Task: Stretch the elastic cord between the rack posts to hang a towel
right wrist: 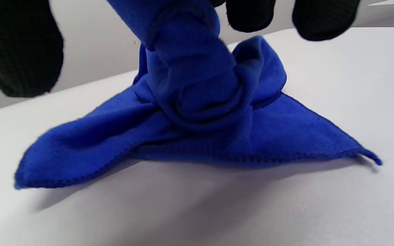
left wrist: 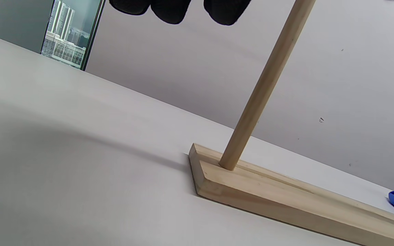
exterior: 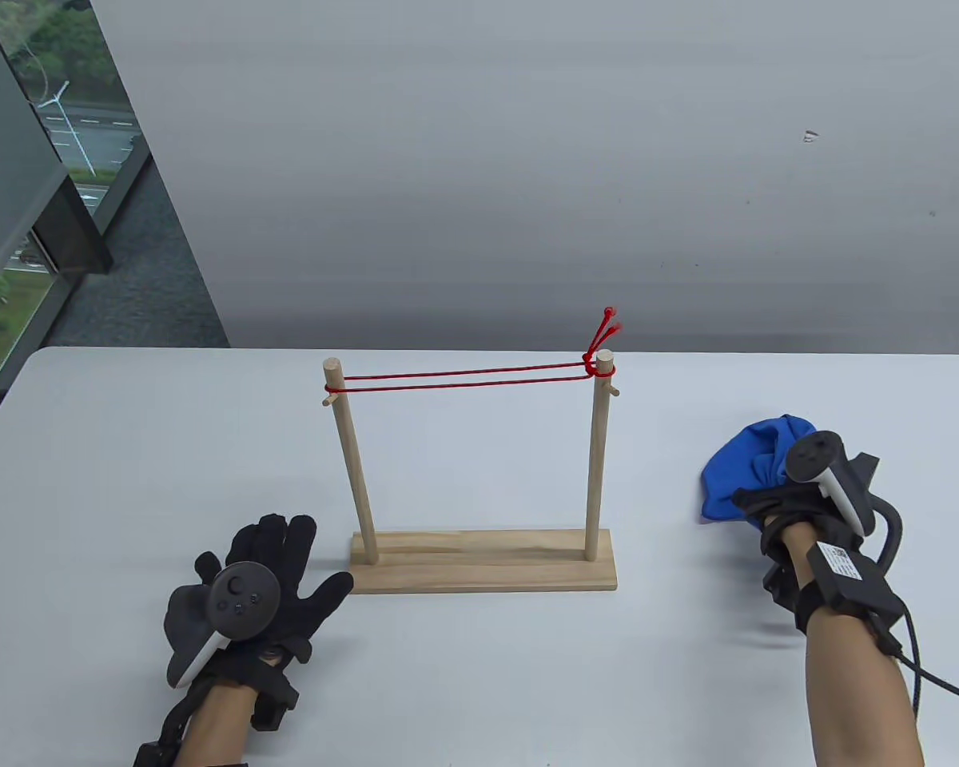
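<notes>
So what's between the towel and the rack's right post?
Nothing: bare table between the towel, gripped by the right hand, and the right post, as the table view shows.

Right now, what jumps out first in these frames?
The red elastic cord, doubled between the tops of the wooden rack posts at table centre and knotted at the right post. Next, the bright blue towel at the table's right, bunched up from the surface by the right hand. The left hand lies spread beside the rack's base.
</notes>
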`<action>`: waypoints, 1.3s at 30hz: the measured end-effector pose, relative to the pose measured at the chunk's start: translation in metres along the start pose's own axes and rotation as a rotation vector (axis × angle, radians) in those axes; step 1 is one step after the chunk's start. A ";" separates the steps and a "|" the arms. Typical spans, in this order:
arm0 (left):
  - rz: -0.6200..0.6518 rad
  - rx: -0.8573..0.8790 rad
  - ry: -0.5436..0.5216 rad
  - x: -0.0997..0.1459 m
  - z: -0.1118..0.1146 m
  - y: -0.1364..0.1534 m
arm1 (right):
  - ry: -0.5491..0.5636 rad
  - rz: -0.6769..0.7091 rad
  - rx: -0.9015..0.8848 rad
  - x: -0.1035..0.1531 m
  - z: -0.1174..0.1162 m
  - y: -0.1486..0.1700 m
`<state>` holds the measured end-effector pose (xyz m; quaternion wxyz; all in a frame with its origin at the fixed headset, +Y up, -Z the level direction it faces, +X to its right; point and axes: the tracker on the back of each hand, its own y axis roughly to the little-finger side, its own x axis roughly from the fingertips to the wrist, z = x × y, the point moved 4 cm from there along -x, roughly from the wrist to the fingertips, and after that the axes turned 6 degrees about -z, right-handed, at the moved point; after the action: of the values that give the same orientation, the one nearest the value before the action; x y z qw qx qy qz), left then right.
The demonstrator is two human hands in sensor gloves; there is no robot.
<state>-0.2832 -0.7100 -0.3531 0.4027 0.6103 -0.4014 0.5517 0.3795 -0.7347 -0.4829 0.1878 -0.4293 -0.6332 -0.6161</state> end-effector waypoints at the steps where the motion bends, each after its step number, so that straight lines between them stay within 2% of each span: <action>1: -0.004 -0.001 -0.003 0.000 0.000 0.001 | -0.009 -0.002 0.018 -0.004 -0.003 -0.003; 5: -0.020 -0.003 -0.012 -0.001 0.000 0.005 | -0.063 -0.041 0.110 -0.018 -0.016 -0.010; 9: -0.020 -0.011 -0.009 -0.001 0.002 0.004 | -0.064 -0.072 0.144 -0.031 -0.029 -0.010; 10: -0.019 -0.012 -0.008 -0.001 0.002 0.004 | -0.053 -0.075 0.150 -0.032 -0.030 -0.009; 14: -0.021 -0.013 -0.009 -0.001 0.002 0.004 | 0.104 -0.074 0.169 -0.036 -0.024 -0.009; 21: -0.020 -0.014 -0.024 -0.002 0.001 0.003 | 0.210 -0.058 0.132 -0.035 -0.015 -0.001; 24: -0.016 -0.012 -0.028 -0.002 0.001 0.003 | 0.253 -0.035 0.060 -0.028 -0.008 0.002; 29: -0.006 -0.010 -0.028 -0.002 0.002 0.001 | 0.317 0.029 0.041 -0.009 0.011 -0.001; 39: 0.025 0.013 -0.040 0.000 0.003 -0.005 | 0.407 0.168 -0.041 0.051 0.060 -0.009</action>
<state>-0.2773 -0.7107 -0.3530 0.3837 0.6186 -0.4136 0.5468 0.3616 -0.6614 -0.4594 0.3538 -0.3510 -0.5313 -0.6851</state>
